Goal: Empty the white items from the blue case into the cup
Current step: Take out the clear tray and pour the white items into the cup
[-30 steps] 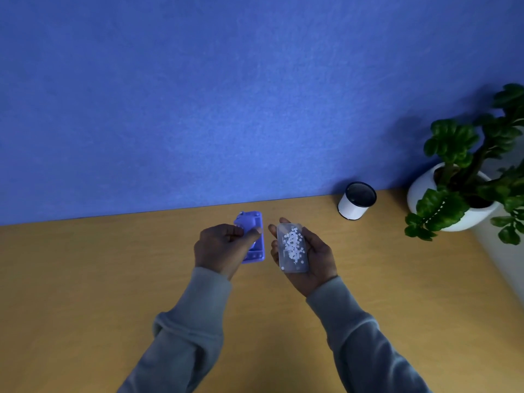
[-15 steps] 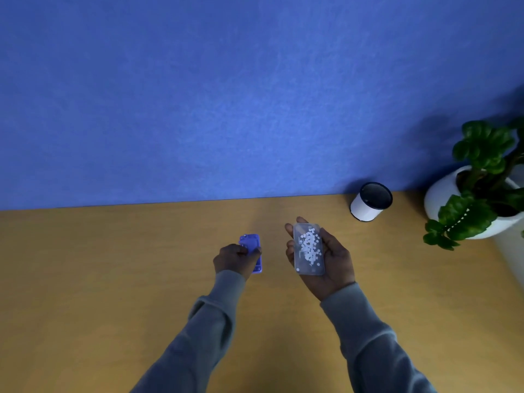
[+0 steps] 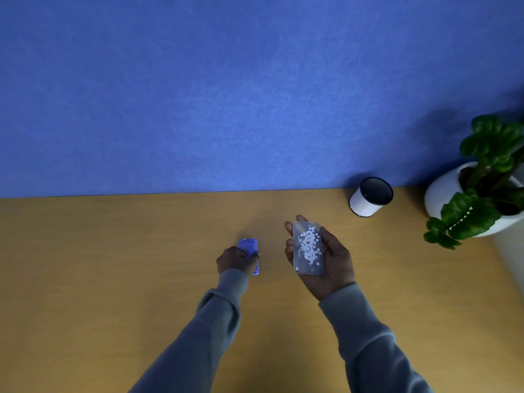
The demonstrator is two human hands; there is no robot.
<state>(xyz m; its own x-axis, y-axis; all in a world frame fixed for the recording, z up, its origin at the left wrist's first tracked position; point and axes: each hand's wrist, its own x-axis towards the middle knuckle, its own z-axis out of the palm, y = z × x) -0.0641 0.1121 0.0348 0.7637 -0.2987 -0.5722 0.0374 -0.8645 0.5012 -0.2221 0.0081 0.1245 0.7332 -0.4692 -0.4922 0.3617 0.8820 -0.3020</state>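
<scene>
My right hand lies palm up above the table and holds a clear case tray filled with several small white items. My left hand grips the blue lid of the case, low at the tabletop to the left of the tray. The white cup with a dark inside stands upright at the back of the table, to the right of and beyond my right hand.
A potted green plant in a white pot stands at the far right, close to the cup. The wooden table meets a blue wall along its back edge.
My left hand has carried the blue lid down and away from the tray to the tabletop. My right hand has kept the tray level and drifted slightly right.
</scene>
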